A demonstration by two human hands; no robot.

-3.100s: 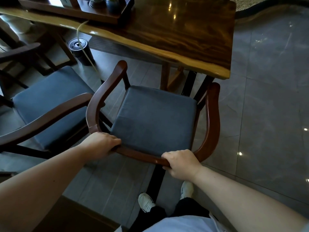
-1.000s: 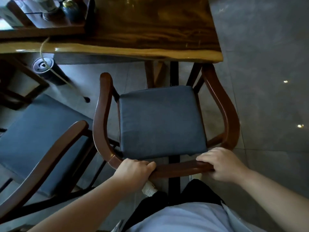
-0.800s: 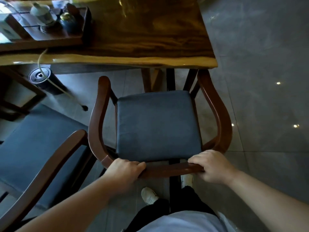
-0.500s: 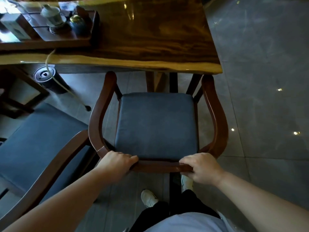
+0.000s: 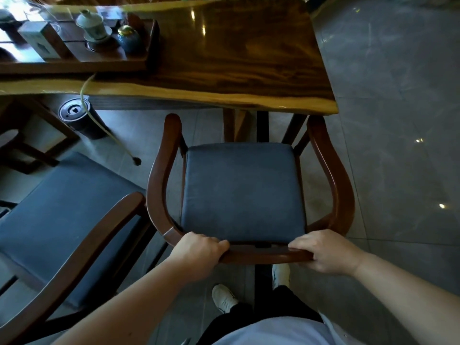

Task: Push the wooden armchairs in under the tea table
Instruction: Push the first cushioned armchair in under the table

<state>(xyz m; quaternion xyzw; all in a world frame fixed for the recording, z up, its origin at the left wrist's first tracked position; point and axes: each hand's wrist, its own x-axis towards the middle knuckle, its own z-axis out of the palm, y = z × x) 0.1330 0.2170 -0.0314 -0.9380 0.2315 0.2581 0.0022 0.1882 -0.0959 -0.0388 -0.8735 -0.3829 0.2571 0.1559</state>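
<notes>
Both hands, left hand [image 5: 199, 255] and right hand [image 5: 326, 252], grip the curved, glossy wooden back rail of the blue-cushioned armchair [image 5: 242, 192], whose arm tips meet the polished slab table's [image 5: 224, 58] near edge.

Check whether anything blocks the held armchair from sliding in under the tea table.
Nothing lies on the floor ahead. The armchair arm tips sit right at the tea table edge; whether they clear beneath it cannot be told. Table legs stand just beyond the seat.

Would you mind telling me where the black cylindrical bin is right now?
In the head view the black bin stands on the floor at upper left, just below the tea table's near edge and left of the held armchair.
</notes>
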